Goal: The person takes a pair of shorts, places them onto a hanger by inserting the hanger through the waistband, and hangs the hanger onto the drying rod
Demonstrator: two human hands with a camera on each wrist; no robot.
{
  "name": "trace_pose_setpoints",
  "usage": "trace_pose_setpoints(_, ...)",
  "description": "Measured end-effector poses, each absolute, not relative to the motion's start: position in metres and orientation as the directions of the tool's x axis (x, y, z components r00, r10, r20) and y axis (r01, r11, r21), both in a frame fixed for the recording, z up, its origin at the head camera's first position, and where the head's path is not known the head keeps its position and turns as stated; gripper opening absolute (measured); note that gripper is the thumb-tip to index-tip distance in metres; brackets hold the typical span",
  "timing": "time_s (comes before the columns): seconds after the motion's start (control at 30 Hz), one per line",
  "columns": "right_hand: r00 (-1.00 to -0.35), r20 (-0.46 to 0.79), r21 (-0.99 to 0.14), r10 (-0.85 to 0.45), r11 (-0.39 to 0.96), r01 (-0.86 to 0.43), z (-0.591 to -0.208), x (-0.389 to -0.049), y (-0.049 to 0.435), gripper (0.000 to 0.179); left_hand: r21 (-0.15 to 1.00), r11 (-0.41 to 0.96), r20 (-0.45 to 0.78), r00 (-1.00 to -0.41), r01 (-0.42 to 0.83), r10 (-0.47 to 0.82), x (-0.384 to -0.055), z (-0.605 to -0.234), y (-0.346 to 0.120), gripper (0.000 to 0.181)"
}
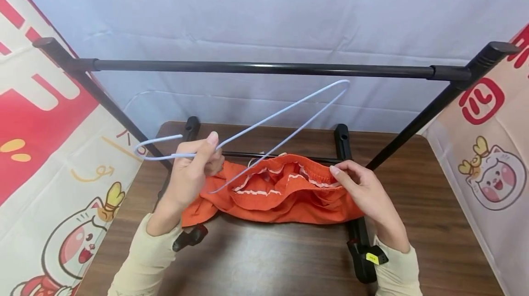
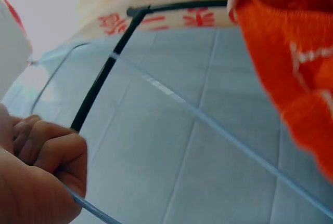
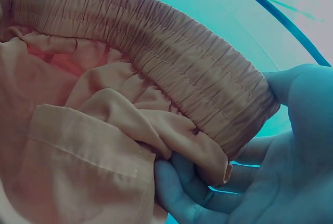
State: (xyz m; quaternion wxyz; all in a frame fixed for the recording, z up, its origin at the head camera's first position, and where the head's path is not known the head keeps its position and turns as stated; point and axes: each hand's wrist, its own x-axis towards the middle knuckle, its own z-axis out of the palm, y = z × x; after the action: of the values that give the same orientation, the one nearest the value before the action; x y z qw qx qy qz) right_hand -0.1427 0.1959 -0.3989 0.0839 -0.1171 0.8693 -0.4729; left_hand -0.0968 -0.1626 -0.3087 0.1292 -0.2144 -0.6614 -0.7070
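Note:
A pale blue wire hanger is held by my left hand, which grips it near the neck with the hook pointing left. Its lower bar slants across the view above the waist opening of the orange shorts. In the left wrist view, curled fingers wrap the wire, and the bar stays apart from the cloth. My right hand pinches the right end of the gathered elastic waistband. The thumb lies outside and other fingers are partly hidden by fabric. The waist gapes upward, showing white stitching inside.
A black rack stands over the brown table, with its top rail behind my hands. Its right foot runs beneath my right wrist. Pale cloth hangs behind, and printed cartoon sheets flank both sides.

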Motion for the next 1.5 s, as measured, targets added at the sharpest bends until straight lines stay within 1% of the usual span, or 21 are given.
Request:
trace_pose_setpoints(0.13,-0.958,-0.047,-0.844,-0.282,0.524,-0.113,-0.399,-0.142,0.195,0.035,0.812,-0.188,0.572,-0.818,0.552,0.067,-0.096,-0.317,-0.147,0.048)
trace_pose_setpoints(0.23,-0.957,-0.052,-0.846,-0.287,0.521,-0.110,-0.399,-0.140,0.194,0.034,0.736,-0.269,0.652,-0.757,0.621,0.035,-0.098,-0.326,-0.139,0.046)
trace_pose_setpoints(0.37,-0.958,-0.032,-0.853,-0.286,0.508,-0.123,-0.400,-0.138,0.192,0.031,0.645,-0.322,0.729,-0.684,0.693,-0.010,-0.100,-0.341,-0.133,0.046)
trace_pose_setpoints(0.47,-0.961,-0.014,-0.856,-0.278,0.500,-0.132,-0.400,-0.138,0.191,0.030,0.616,-0.344,0.745,-0.666,0.709,-0.039,-0.102,-0.354,-0.129,0.046)
trace_pose_setpoints(0.57,-0.965,0.004,-0.853,-0.261,0.503,-0.139,-0.399,-0.137,0.192,0.029,0.597,-0.377,0.753,-0.657,0.708,-0.041,-0.102,-0.368,-0.127,0.045)
trace_pose_setpoints(0.7,-0.968,0.061,-0.860,-0.243,0.480,-0.174,-0.398,-0.136,0.193,0.025,0.555,-0.382,0.793,-0.609,0.739,-0.024,-0.104,-0.388,-0.125,0.046)
trace_pose_setpoints(0.83,-0.960,0.139,-0.891,-0.242,0.393,-0.228,-0.397,-0.134,0.195,0.019,0.539,-0.290,0.830,-0.557,0.791,0.024,-0.105,-0.408,-0.129,0.046)
trace_pose_setpoints(0.9,-0.956,0.178,-0.904,-0.233,0.346,-0.252,-0.395,-0.133,0.197,0.016,0.556,-0.176,0.830,-0.555,0.813,0.060,-0.103,-0.417,-0.134,0.046)
trace_pose_setpoints(0.97,-0.955,0.211,-0.908,-0.209,0.319,-0.271,-0.393,-0.133,0.200,0.014,0.575,-0.006,0.813,-0.570,0.818,0.114,-0.099,-0.424,-0.141,0.046)
trace_pose_setpoints(1.03,-0.953,0.241,-0.910,-0.183,0.300,-0.288,-0.389,-0.132,0.203,0.013,0.581,0.184,0.775,-0.607,0.793,0.173,-0.094,-0.428,-0.149,0.044)
trace_pose_setpoints(1.13,-0.953,0.267,-0.907,-0.144,0.297,-0.299,-0.385,-0.131,0.207,0.011,0.551,0.383,0.710,-0.658,0.741,0.251,-0.090,-0.429,-0.159,0.042)
trace_pose_setpoints(1.17,-0.952,0.274,-0.905,-0.138,0.297,-0.304,-0.384,-0.130,0.207,0.010,0.551,0.416,0.679,-0.678,0.724,0.281,-0.089,-0.427,-0.162,0.041)
trace_pose_setpoints(1.23,-0.953,0.277,-0.902,-0.125,0.309,-0.302,-0.383,-0.128,0.208,0.009,0.538,0.457,0.638,-0.696,0.708,0.328,-0.090,-0.423,-0.166,0.040)
trace_pose_setpoints(1.33,-0.959,0.266,-0.906,-0.099,0.314,-0.283,-0.381,-0.124,0.206,0.010,0.475,0.515,0.604,-0.690,0.714,0.400,-0.092,-0.415,-0.170,0.039)
trace_pose_setpoints(1.37,-0.963,0.255,-0.909,-0.089,0.317,-0.271,-0.380,-0.123,0.205,0.011,0.449,0.525,0.602,-0.679,0.723,0.420,-0.093,-0.413,-0.170,0.040)
trace_pose_setpoints(1.5,-0.974,0.220,-0.922,-0.051,0.315,-0.225,-0.376,-0.122,0.201,0.018,0.357,0.579,0.608,-0.653,0.733,0.452,-0.095,-0.406,-0.170,0.044)
